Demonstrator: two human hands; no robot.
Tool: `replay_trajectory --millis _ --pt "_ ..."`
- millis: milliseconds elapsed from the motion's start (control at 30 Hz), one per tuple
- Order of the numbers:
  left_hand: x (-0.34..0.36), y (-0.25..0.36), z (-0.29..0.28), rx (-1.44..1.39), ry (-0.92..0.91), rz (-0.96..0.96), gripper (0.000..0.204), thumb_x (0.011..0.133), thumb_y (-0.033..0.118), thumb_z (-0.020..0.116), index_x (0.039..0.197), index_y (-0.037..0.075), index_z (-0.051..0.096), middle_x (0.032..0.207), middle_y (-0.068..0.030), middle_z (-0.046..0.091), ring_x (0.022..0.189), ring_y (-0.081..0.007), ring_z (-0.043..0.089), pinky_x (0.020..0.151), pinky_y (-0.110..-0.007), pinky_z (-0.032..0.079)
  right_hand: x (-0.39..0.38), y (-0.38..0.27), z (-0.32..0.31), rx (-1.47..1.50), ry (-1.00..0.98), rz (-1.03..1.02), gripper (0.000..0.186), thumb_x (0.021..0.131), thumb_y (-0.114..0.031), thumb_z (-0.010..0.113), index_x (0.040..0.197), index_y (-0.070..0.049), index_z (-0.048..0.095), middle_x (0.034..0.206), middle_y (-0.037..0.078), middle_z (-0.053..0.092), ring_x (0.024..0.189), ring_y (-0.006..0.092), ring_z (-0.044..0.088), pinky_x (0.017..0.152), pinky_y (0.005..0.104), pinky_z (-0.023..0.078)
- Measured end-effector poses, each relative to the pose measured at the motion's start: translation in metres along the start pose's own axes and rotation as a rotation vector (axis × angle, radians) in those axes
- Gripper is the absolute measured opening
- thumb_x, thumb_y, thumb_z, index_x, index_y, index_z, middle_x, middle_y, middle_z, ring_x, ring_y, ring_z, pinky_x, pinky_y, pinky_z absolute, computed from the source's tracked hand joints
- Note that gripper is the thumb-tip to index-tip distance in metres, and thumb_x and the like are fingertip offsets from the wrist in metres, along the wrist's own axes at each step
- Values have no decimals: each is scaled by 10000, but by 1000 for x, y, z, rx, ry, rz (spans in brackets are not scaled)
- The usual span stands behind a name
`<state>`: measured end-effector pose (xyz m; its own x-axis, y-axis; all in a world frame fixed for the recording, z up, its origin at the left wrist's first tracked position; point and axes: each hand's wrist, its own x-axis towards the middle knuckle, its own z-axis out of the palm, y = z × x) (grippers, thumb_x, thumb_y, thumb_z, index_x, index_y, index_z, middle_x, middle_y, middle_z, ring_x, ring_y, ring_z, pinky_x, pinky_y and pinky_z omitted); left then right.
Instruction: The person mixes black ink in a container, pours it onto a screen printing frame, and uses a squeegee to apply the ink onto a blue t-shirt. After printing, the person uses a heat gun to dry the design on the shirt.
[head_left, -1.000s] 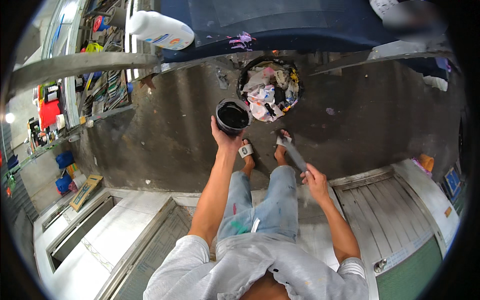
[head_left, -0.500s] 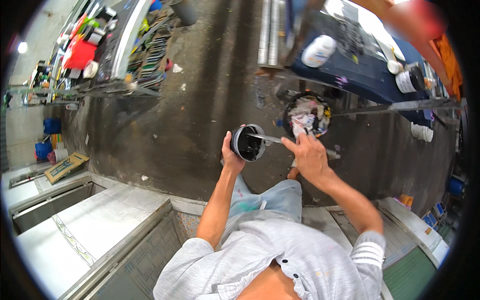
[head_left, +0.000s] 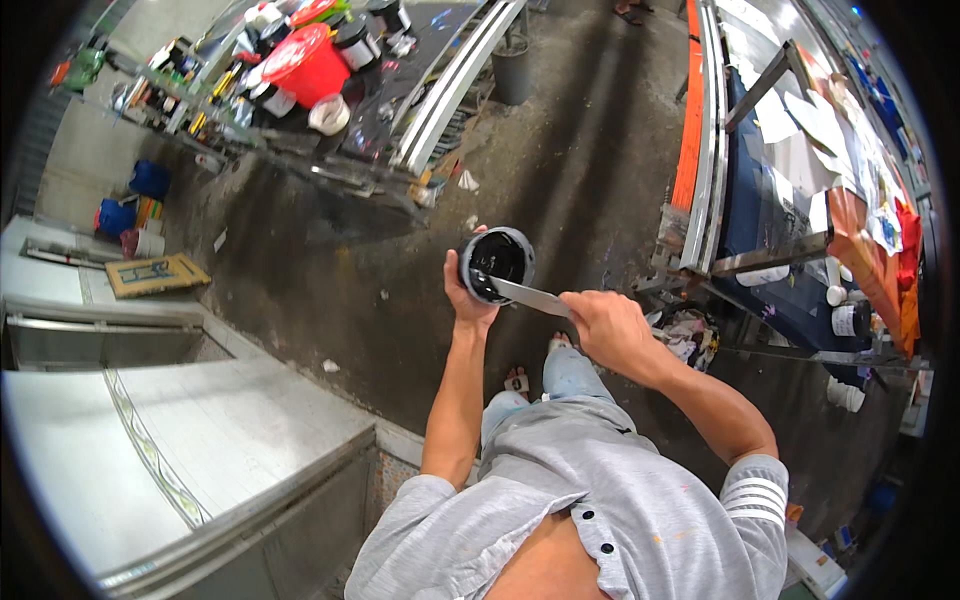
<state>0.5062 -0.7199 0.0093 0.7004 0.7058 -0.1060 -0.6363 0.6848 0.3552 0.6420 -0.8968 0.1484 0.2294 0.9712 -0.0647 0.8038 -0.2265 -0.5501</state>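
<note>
A round tub [head_left: 525, 262] of glossy black paste is held up in front of my body, tilted so its open mouth shows. My left hand [head_left: 467, 298] is wrapped round its left side and underside. A flat, pale spatula [head_left: 538, 299] is in the grip of my right hand [head_left: 615, 332], fingers closed round its handle end. The blade slants up and left over the tub's rim, and its tip is in the black paste. How deep the tip goes cannot be seen.
A cluttered bench with a red bucket [head_left: 306, 66] stands ahead on the left. A dark blue-sided table [head_left: 750, 235] with metal rails is on the right, a heap of rags [head_left: 688, 332] beneath it. White-topped cabinets [head_left: 240, 420] line the near left; a framed panel [head_left: 158, 275] lies beyond.
My view has swung rightward as my body moved along the floor. The tub stays in my left hand, and the spatula now angles up-left into it from lower down.
</note>
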Motion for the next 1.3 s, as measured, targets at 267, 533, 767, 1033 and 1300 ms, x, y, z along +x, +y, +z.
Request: replay_trajectory --millis 267,533,767,1033,1300 --pt "206 17 18 205 -53 -49 710 919 595 443 1365 48 521 1298 -152 609 1189 -314 586 1039 -489 453 140 104 -24 558 -106 249 246 897 -175 546 1110 -118 656 950 208 690 886 438 658 779 533 528" --pt "436 -47 89 261 -83 -242 635 949 521 481 1340 22 525 1277 -160 619 1181 -308 592 1036 -487 461 253 203 -110 335 341 541 295 922 -185 543 1191 -174 664 992 155 669 939 372 643 803 475 518" --pt "598 -136 88 191 96 -497 554 914 556 517 1172 88 663 1166 -101 684 1093 -269 637 1010 -445 485 368 314 -156 0 457 419 314 850 -116 653 1158 -164 696 868 91 568 821 283 589 731 401 501" --pt "671 -183 90 227 170 -685 442 912 602 546 933 189 702 807 -3 699 717 -144 645 679 -327 523 415 438 -225 53 287 458 457 655 53 718 1092 -81 735 767 114 551 724 251 558 707 382 470" --pt "715 -141 92 -28 303 -310 432 925 556 567 1049 159 684 960 -23 719 886 -160 662 824 -397 530 564 451 -306 86 -118 -79 423 673 54 654 1057 -98 745 790 119 552 734 268 581 699 372 471"
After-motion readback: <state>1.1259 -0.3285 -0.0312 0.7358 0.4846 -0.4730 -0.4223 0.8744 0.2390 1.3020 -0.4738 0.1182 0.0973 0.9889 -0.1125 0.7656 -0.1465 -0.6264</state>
